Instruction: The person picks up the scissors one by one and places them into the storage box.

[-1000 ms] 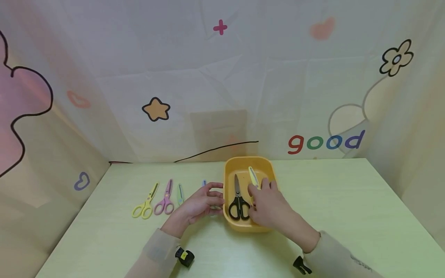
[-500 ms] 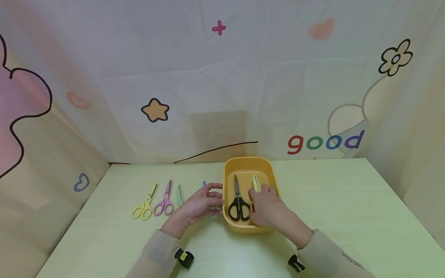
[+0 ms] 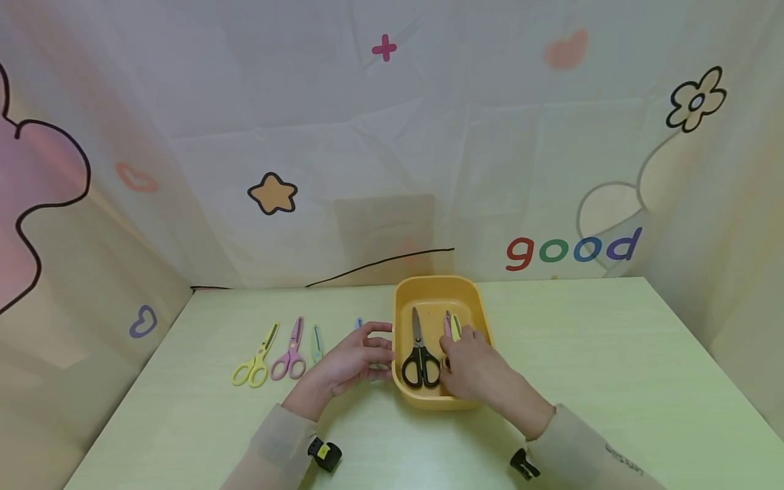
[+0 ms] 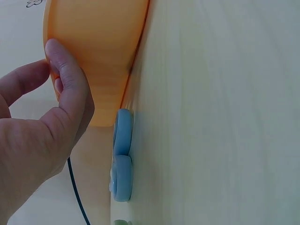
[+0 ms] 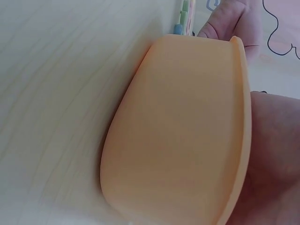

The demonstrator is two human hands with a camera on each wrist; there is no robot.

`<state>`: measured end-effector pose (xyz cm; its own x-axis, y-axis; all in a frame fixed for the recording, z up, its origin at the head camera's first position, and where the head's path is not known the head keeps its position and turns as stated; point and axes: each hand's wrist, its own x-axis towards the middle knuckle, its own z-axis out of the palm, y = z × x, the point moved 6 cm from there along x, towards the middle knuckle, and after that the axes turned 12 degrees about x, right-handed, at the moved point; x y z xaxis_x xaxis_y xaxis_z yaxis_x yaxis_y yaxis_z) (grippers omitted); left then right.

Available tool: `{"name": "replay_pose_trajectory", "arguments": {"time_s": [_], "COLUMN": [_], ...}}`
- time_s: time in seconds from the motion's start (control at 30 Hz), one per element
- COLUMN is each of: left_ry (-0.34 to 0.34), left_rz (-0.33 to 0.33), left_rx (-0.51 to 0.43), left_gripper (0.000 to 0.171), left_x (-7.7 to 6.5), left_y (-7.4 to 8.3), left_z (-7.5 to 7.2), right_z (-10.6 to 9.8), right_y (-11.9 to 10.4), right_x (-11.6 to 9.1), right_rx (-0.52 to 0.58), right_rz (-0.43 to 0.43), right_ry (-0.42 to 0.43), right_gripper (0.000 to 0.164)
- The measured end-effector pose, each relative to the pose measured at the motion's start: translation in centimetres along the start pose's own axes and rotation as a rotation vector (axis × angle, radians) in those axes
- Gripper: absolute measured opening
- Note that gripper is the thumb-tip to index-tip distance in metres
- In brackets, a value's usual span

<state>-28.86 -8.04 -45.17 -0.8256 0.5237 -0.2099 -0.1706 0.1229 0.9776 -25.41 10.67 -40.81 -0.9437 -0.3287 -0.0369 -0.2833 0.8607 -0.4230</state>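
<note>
Pink blade [image 3: 448, 325] now shows beside yellow blade [image 3: 456, 328]; right hand [image 3: 474, 365] hides whether it grips; loose-fingered left hand [image 3: 357, 354] touches tray [image 3: 436, 297].

Pale wood-grain table [image 3: 612, 367]: rounded yellow-orange plastic bin [image 3: 437, 403] placed toward far side; laid at left, yellow scissors [image 3: 263, 348], pink scissors [image 3: 295, 346], green scissors [image 3: 317, 344], blue scissors [image 4: 124, 178].

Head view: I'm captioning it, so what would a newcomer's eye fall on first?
Probably the yellow-orange tray on the table, near its far edge, holding black scissors, with the right hand in it. Next, the yellow scissors and pink scissors to its left. Behind, the colourful word "good" stands out low right on the backdrop.
</note>
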Motion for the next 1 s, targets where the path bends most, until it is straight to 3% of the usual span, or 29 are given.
{"name": "replay_pose_trajectory", "arguments": {"time_s": [0.17,0.33,0.53,0.77,1.0], "left_ry": [0.0,-0.001,-0.001,-0.001,0.007], "left_rz": [-0.003,-0.004,0.002,0.004,0.003], "left_rx": [-0.005,-0.01,-0.007,-0.005,0.0], "left_gripper": [0.06,0.06,0.06,0.06,0.06], "left_x": [-0.1,-0.1,-0.1,0.0,0.0], "left_y": [0.0,0.0,0.0,0.0,0.0], "left_z": [0.0,0.0,0.0,0.1,0.0], "right_z": [-0.8,-2.3,-3.9,-4.7,-4.5], "right_y": [-0.1,0.5,3.0,6.7,8.3], "right_x": [-0.2,-0.2,-0.2,-0.3,-0.5], "right_rx": [0.072,0.186,0.291,0.438,0.528], "right_rz": [-0.062,-0.139,-0.132,-0.037,0.008], "right_ry": [0.085,0.223,0.369,0.36,0.332], "right_gripper": [0.033,0.015,0.013,0.03,0.04]}}
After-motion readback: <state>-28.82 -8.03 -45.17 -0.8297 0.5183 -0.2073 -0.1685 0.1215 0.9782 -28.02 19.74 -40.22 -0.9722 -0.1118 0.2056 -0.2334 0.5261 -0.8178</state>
